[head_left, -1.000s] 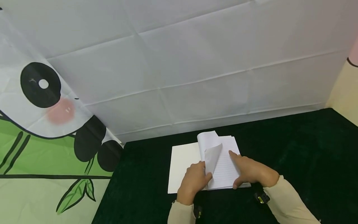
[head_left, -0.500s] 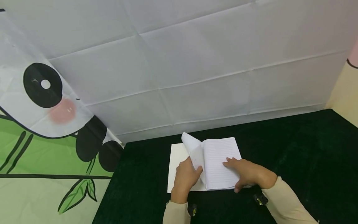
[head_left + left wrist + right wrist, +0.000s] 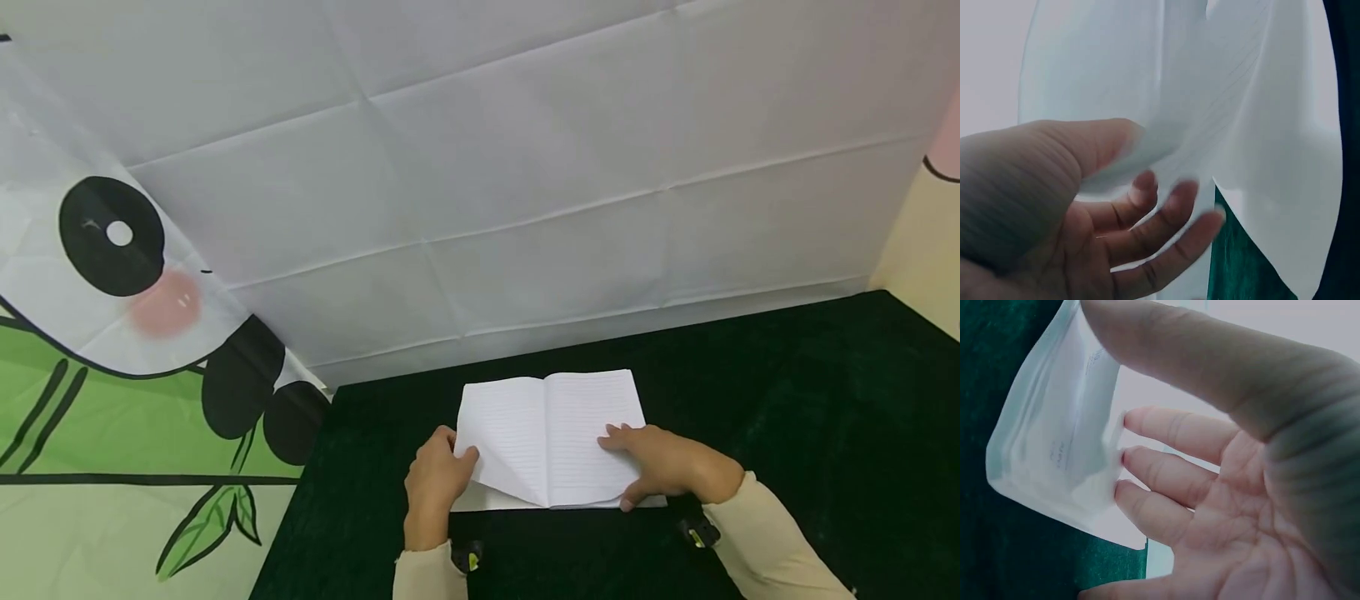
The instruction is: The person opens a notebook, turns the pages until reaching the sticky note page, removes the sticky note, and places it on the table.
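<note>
A notebook with lined white pages lies spread on the dark green cloth. My left hand holds the outer edge of the left page, thumb on top; the page's lower part lifts off the white cover beneath. In the left wrist view, the thumb and fingers lie on either side of the slightly blurred paper. My right hand rests on the right page near its lower right corner. Its fingers extend straight against the paper in the right wrist view, the thumb spread apart from them.
Dark green cloth covers the table. Behind it hangs a creased white sheet. A printed cartoon panel stands at the left, and a cream wall rises at the right.
My left hand has moved left, carrying the turned pages over from the right side, so the notebook now lies spread across both sides. The right hand has stayed nearly in place.
</note>
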`<action>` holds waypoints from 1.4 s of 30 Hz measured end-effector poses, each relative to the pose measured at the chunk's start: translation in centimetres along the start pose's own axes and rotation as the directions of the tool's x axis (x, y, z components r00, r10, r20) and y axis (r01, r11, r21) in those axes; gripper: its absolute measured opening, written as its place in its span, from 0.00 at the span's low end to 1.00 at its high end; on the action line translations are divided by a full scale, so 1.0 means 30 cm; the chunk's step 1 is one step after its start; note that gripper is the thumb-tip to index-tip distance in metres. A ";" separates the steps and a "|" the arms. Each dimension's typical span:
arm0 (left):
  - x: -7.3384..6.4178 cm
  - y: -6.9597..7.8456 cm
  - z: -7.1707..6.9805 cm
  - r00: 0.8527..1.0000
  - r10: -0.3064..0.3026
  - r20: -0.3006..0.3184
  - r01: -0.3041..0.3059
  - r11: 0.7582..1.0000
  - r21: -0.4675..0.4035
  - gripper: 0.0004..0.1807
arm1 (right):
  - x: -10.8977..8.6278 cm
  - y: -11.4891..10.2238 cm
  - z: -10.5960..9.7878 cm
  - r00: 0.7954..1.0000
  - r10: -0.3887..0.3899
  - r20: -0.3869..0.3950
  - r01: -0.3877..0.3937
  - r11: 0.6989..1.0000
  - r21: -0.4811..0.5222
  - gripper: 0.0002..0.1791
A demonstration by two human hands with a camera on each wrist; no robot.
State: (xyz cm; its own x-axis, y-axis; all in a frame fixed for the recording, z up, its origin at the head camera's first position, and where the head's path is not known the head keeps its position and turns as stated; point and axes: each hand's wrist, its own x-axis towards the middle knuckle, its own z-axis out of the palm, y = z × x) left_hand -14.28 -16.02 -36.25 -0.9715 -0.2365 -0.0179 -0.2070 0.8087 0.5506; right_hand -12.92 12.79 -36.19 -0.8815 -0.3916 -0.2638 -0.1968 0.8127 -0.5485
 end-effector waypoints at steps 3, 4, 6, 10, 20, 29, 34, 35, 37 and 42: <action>0.004 -0.004 -0.010 1.000 0.007 0.016 -0.007 1.000 0.004 0.16 | 0.004 0.009 -0.007 1.000 -0.005 -0.004 0.005 1.000 0.000 0.41; 0.006 -0.005 -0.012 1.000 0.011 0.018 -0.011 1.000 0.002 0.17 | 0.005 0.012 -0.009 1.000 -0.004 -0.004 0.004 1.000 0.004 0.38; 0.008 -0.008 -0.012 0.999 0.026 0.021 -0.026 1.000 -0.002 0.18 | 0.008 0.018 -0.017 1.000 -0.005 -0.001 0.005 1.000 0.009 0.31; 0.014 -0.018 -0.010 0.998 0.040 0.041 -0.041 0.999 0.015 0.22 | 0.007 0.029 -0.034 1.000 -0.020 0.007 0.020 1.000 0.020 0.15; 0.026 -0.066 0.004 0.990 -0.036 0.139 0.039 0.999 -0.018 0.28 | 0.009 0.047 -0.054 0.998 -0.065 -0.021 0.066 0.997 0.045 0.06; 0.020 -0.055 0.026 0.988 0.120 0.097 -0.130 0.985 0.110 0.10 | 0.004 0.043 -0.061 0.998 -0.030 -0.046 0.033 0.998 0.055 0.05; 0.007 -0.012 0.052 0.947 0.260 0.189 -0.282 0.955 0.097 0.11 | 0.003 0.038 -0.061 0.999 -0.020 -0.042 0.022 0.998 0.061 0.05; 0.004 -0.002 0.056 0.936 0.277 0.216 -0.299 0.951 0.080 0.10 | 0.004 0.038 -0.061 0.999 -0.020 -0.042 0.022 0.998 0.059 0.05; -0.004 0.021 0.064 0.915 0.304 0.265 -0.328 0.944 0.049 0.08 | 0.005 0.038 -0.062 0.999 -0.025 -0.047 0.027 0.998 0.054 0.06; -0.034 0.086 0.107 0.856 0.362 0.370 -0.378 0.925 -0.030 0.13 | 0.007 0.038 -0.061 0.998 -0.047 -0.050 0.049 0.998 0.050 0.06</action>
State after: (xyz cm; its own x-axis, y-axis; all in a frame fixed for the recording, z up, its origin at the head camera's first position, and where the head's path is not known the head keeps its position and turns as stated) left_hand -14.20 -11.96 -37.48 -0.9489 0.2896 -0.1252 0.1793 0.8216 0.5411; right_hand -14.11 14.42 -35.43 -0.8918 -0.4070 -0.1978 -0.2183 0.7698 -0.5999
